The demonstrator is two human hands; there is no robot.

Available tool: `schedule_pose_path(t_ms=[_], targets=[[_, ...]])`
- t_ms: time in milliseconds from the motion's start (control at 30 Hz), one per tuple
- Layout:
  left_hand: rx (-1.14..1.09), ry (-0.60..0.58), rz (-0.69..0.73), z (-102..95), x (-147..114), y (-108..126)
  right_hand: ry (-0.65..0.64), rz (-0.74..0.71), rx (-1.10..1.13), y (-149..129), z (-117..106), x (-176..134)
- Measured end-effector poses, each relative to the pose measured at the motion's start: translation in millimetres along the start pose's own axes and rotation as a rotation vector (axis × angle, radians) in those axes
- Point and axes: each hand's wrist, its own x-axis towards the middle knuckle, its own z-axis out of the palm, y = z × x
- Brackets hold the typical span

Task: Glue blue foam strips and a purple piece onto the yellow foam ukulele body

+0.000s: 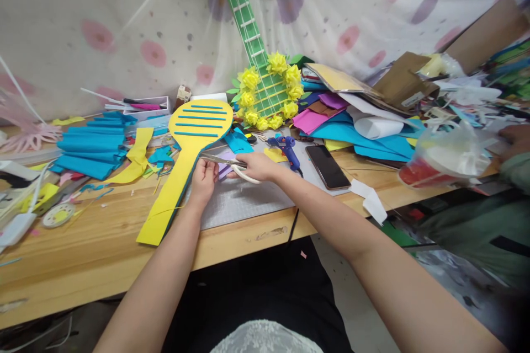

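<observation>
My right hand (254, 167) grips a pair of scissors (247, 177) with white handles, and its metal blades point left. At the blade tips is my left hand (203, 181), its fingers pinched together; what they hold, if anything, is too small to make out. Just left of it lies a yellow guitar-shaped cutout (185, 146) with blue strips across its round end and a blue edge. A thin yellow strand crosses its lower end. Beneath both hands is a grey cutting mat (248, 204), with a purple paper piece (226, 164) by the scissors.
A green paper guitar (259, 80) with yellow flowers leans at the back. Right of my hands are a blue glue gun (285, 149) and a phone (328, 166). Blue crepe paper (93, 143) lies left; a paper pile (364, 121), a cup (439, 162) and another person's sleeve (515, 176) are right.
</observation>
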Motion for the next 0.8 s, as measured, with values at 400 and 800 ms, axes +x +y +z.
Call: schedule_pose_path(t_ms=[400, 800], targets=[[-0.068, 0.003, -0.04, 4.6, -4, 5, 0.02, 0.048, -0.001, -2, 1, 0], [-0.195, 0.251, -0.136, 0.1, 7, 10, -0.036, 0.54, -0.185, 27, -25, -13]])
